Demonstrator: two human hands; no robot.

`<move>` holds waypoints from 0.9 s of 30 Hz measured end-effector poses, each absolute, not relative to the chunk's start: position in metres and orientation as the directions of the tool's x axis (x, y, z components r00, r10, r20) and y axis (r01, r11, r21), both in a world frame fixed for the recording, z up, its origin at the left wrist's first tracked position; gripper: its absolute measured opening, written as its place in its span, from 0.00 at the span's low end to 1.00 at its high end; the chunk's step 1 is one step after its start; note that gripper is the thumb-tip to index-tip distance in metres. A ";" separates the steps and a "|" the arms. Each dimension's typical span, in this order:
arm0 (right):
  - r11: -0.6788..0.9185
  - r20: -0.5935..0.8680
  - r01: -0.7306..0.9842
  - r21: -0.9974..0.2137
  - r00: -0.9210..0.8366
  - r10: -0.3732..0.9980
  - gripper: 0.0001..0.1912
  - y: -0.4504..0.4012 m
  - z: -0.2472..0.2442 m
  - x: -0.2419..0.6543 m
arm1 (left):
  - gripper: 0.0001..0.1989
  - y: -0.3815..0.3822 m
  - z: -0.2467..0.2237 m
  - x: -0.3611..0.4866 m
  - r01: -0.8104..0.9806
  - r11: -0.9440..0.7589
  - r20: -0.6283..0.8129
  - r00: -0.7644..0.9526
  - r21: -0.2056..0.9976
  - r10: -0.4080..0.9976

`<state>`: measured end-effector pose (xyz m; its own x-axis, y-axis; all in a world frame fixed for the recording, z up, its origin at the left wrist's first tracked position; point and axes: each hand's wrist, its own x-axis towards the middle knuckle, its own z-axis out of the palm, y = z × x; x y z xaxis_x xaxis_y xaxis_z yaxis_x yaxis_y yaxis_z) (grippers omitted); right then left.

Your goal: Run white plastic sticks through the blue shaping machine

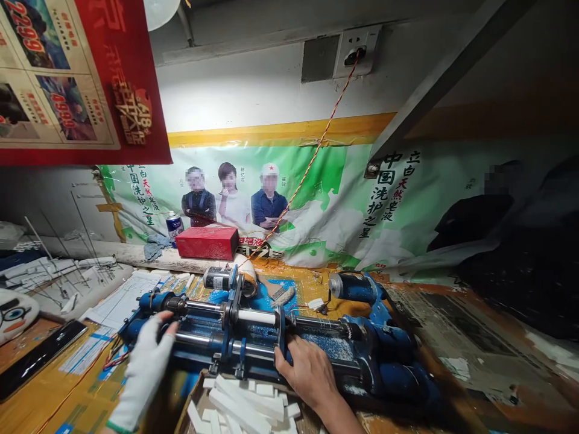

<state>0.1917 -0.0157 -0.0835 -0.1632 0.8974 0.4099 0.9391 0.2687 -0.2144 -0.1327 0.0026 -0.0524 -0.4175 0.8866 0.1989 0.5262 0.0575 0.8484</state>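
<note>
A blue bench machine (312,352) with steel rods lies across the bench. Between two of its upright plates sits a white rod (257,317). My left hand (151,346), in a white glove with bare fingertips, rests at the machine's left end. Its thumb and forefinger are apart beside the dark toothed part (178,304). Bare, my right hand (307,367) curls its fingers round the blue upright plate (281,331) right of the white rod; some fingertips are hidden. Below, white blocks (246,404) fill a box at the near edge.
Behind the machine are a silver motor (219,278), a dark motor (355,286) and a brush (278,292). Further back stand a red box (207,242) and a spray can (174,228). A phone (40,358) lies left. A twisted cord (312,160) hangs from the wall socket.
</note>
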 end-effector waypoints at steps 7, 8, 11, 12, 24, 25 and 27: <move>0.306 0.475 0.934 -0.187 -0.187 0.860 0.12 -0.011 -0.088 0.191 | 0.14 0.023 -0.070 -0.158 0.978 0.056 0.502 -0.151 0.199 0.851; 0.309 0.482 0.933 -0.183 -0.189 0.856 0.12 -0.011 -0.089 0.191 | 0.14 0.024 -0.072 -0.151 0.980 0.047 0.506 -0.140 0.192 0.851; 0.317 0.491 0.931 -0.179 -0.195 0.849 0.11 -0.011 -0.090 0.190 | 0.13 0.024 -0.076 -0.128 0.985 -0.007 0.523 -0.085 0.172 0.848; 0.320 0.491 0.930 -0.180 -0.197 0.849 0.11 -0.011 -0.090 0.190 | 0.13 0.023 -0.077 -0.122 0.986 -0.028 0.532 -0.064 0.164 0.845; 0.329 0.513 0.927 -0.182 -0.195 0.836 0.12 -0.011 -0.092 0.192 | 0.08 0.025 -0.094 -0.096 0.953 -0.299 0.740 0.240 -0.056 0.628; 0.333 0.514 0.926 -0.180 -0.200 0.834 0.12 -0.011 -0.093 0.192 | 0.08 0.026 -0.096 -0.099 0.942 -0.325 0.753 0.272 -0.081 0.599; 0.344 0.514 0.922 -0.177 -0.212 0.831 0.12 -0.011 -0.093 0.193 | 0.08 0.028 -0.100 -0.109 0.927 -0.359 0.759 0.311 -0.109 0.572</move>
<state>0.1932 -0.0115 -0.0932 -0.2119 0.8313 0.5139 0.9221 0.3443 -0.1768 -0.1091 0.0281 -0.0999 0.3111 0.5717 0.7592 0.9269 -0.3591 -0.1094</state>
